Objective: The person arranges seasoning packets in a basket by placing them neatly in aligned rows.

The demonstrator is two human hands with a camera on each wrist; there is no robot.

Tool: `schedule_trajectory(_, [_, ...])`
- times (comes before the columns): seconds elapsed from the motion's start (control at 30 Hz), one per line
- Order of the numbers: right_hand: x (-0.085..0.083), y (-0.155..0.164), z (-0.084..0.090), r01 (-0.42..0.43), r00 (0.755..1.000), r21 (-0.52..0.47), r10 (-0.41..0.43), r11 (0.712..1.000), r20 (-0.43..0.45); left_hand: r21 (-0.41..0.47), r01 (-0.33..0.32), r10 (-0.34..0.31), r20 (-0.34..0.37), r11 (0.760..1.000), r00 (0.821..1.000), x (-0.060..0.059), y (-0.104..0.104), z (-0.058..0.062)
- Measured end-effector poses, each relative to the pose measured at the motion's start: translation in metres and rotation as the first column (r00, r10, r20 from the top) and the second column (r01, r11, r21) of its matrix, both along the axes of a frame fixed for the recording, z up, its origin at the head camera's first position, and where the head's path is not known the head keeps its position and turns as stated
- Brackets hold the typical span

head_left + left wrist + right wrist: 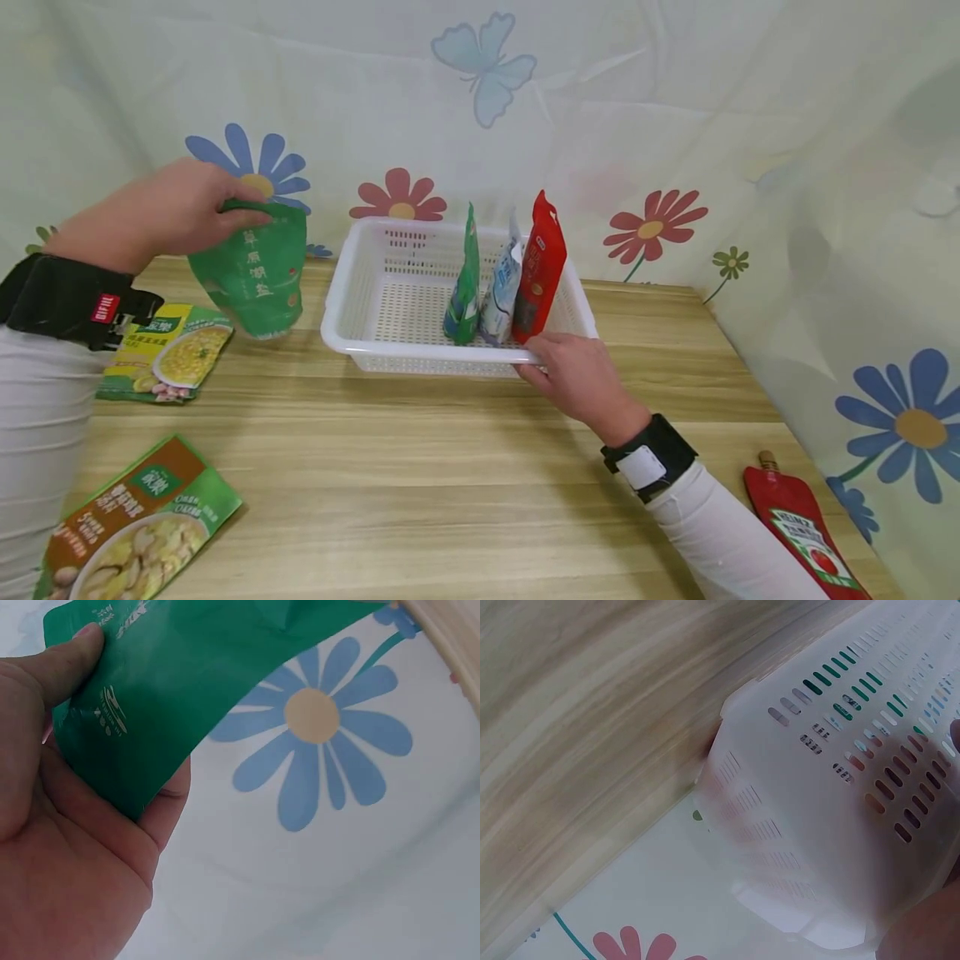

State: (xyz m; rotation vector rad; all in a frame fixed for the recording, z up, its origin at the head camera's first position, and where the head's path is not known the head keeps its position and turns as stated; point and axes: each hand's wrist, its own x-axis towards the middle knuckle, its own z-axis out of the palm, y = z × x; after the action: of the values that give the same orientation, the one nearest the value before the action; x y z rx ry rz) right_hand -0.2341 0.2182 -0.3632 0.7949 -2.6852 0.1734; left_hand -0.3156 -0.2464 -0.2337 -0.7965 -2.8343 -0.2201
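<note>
My left hand (187,208) pinches a green salt pouch (258,275) by its top edge, left of the basket and above the table. The left wrist view shows the thumb on one face of this pouch (187,667) and the fingers behind it. My right hand (577,379) grips the near rim of a white plastic basket (420,352) at its right part. Inside, a green bag (465,287), a blue and white bag (501,296) and a red bag (542,267) stand upright side by side. Slots in the basket wall (795,810) fill the right wrist view.
On the left of the wooden table (420,483) lie a yellow soup packet (168,354) and, nearer, a brown and green soup packet (142,525). A red ketchup pouch (806,533) lies at the right edge. A flowered cloth (645,108) hangs behind the table and along its right side.
</note>
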Motion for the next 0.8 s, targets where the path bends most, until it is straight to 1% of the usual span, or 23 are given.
schedule_trajectory(0.1, [-0.001, 0.000, -0.001, 0.001, 1.000, -0.002, -0.001, 1.000, 0.004, -0.002, -0.007, 0.007, -0.021, 1.000, 1.000, 0.006, 0.000, 0.009])
schedule_trajectory(0.27, [-0.002, -0.001, -0.001, 0.006, 1.000, 0.001, -0.006, 1.000, 0.004, 0.011, -0.055, 0.055, -0.045, 0.998, 0.997, 0.018, 0.004, 0.024])
schedule_trajectory(0.4, [-0.003, -0.002, -0.001, 0.006, 1.000, 0.004, -0.006, 1.000, 0.001, 0.050, -0.017, 0.023, -0.116, 0.999, 0.993, 0.028, 0.011, 0.034])
schedule_trajectory(0.47, [-0.003, -0.002, -0.001, 0.006, 1.000, 0.006, -0.006, 1.000, 0.000, 0.056, 0.000, 0.010, -0.163, 0.998, 0.987, 0.034, 0.016, 0.039])
schedule_trajectory(0.57, [-0.004, -0.002, -0.001, 0.003, 1.000, 0.007, -0.003, 1.000, 0.001, 0.071, 0.025, -0.009, -0.230, 0.997, 0.973, 0.043, 0.023, 0.047])
schedule_trajectory(0.67, [-0.005, -0.003, 0.000, -0.001, 1.000, 0.007, 0.001, 1.000, 0.002, 0.081, 0.073, -0.046, -0.298, 0.994, 0.953, 0.050, 0.031, 0.053])
schedule_trajectory(0.73, [-0.005, -0.003, 0.000, -0.004, 1.000, 0.005, 0.004, 1.000, 0.003, 0.086, 0.101, -0.070, -0.311, 0.991, 0.948, 0.054, 0.037, 0.058])
schedule_trajectory(0.77, [-0.005, -0.004, 0.001, -0.004, 1.000, 0.003, 0.004, 1.000, 0.004, 0.091, 0.114, -0.081, -0.310, 0.989, 0.947, 0.056, 0.040, 0.060])
schedule_trajectory(0.8, [-0.006, -0.004, 0.001, -0.003, 1.000, 0.003, 0.003, 1.000, 0.006, 0.095, 0.118, -0.085, -0.297, 0.988, 0.951, 0.058, 0.043, 0.061])
